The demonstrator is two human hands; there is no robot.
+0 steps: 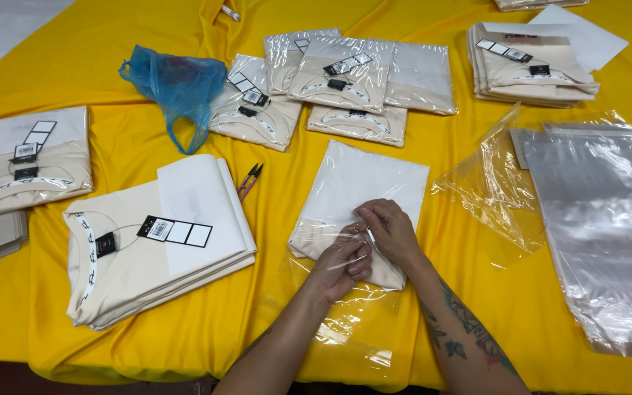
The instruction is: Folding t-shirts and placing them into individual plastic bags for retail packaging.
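A folded cream shirt (356,190) lies in a clear plastic bag on the yellow cloth in front of me. My left hand (341,263) and my right hand (389,230) meet at the shirt's near edge, fingers pinched on the bag's clear film. The bag's open flap (345,329) trails toward me over the table edge. Whether the fingers grip the shirt itself or only the film is unclear.
A stack of folded cream shirts with tags (155,241) lies at my left, more at far left (27,161). Bagged shirts (338,80) and a blue plastic bag (177,84) sit behind. Small snips (250,179) lie nearby. Empty clear bags (601,219) pile up at right.
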